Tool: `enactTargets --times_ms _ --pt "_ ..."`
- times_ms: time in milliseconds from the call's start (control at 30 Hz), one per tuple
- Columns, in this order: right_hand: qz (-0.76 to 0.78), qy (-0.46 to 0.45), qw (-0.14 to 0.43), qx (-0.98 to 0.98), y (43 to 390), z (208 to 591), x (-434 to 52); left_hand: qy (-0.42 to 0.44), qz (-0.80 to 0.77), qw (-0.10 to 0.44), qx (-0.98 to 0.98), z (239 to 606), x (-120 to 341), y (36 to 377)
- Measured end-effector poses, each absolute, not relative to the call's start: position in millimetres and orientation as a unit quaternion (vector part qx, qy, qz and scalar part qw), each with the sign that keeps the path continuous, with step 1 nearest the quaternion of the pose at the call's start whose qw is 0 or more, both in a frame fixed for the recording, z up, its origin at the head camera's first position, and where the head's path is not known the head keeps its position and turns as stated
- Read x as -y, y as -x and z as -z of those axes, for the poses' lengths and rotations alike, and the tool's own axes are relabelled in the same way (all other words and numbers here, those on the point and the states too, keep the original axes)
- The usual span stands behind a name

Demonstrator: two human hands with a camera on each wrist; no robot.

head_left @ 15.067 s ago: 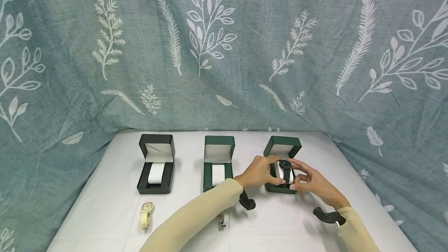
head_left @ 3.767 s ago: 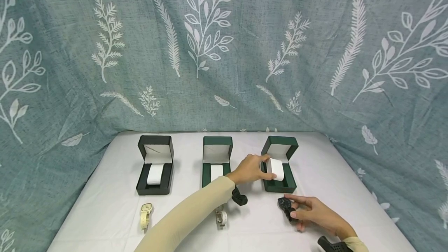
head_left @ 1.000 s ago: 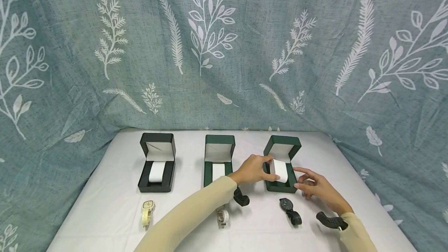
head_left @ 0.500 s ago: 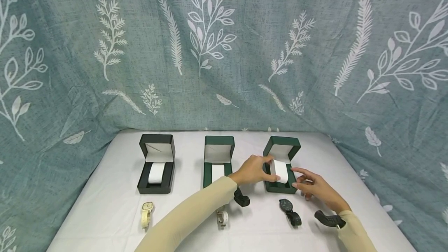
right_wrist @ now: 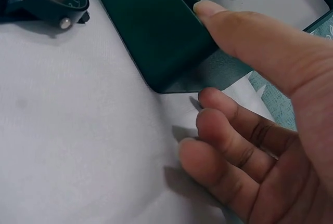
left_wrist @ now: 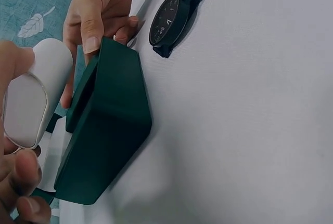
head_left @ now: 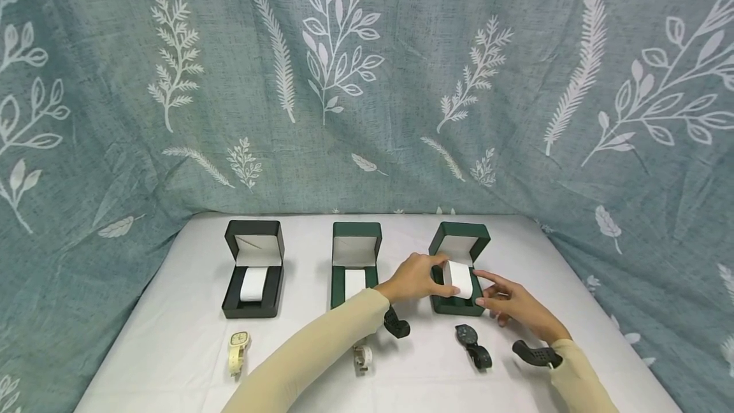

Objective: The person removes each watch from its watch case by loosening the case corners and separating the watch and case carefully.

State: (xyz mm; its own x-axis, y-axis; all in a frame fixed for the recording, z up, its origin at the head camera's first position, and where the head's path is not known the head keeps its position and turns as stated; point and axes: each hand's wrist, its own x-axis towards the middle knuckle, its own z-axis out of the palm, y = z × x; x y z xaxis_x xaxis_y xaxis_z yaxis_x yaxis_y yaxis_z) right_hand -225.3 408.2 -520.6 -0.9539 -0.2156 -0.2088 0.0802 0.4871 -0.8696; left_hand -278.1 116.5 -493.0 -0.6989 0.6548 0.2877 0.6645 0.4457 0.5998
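While pinched in left hand [head_left: 415, 278], white cushion [head_left: 460, 276] lengthwise front-to-back over green box [head_left: 459, 306]; right hand [head_left: 507, 303] loose-fingered, thumb on box

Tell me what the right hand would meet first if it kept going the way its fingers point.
Probably the dark green open watch box: the right hand already has its thumb at the box's right edge.

We see 3 open boxes in a row on the table [head_left: 172, 311]: left box [head_left: 253, 271], middle box [head_left: 355, 264], right box [head_left: 459, 268]. Near each lies 1 watch: left watch [head_left: 237, 352], middle watch [head_left: 362, 357], right watch [head_left: 473, 345]. A cloth [head_left: 367, 81] hangs on the far side.
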Motion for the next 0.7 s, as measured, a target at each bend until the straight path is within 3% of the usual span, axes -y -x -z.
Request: enactTargets --times_ms 700 --pt "0.51 0.047 0.149 -0.846 224 525 -411 0.372 0.333 0.004 0.866 503 -132 276"
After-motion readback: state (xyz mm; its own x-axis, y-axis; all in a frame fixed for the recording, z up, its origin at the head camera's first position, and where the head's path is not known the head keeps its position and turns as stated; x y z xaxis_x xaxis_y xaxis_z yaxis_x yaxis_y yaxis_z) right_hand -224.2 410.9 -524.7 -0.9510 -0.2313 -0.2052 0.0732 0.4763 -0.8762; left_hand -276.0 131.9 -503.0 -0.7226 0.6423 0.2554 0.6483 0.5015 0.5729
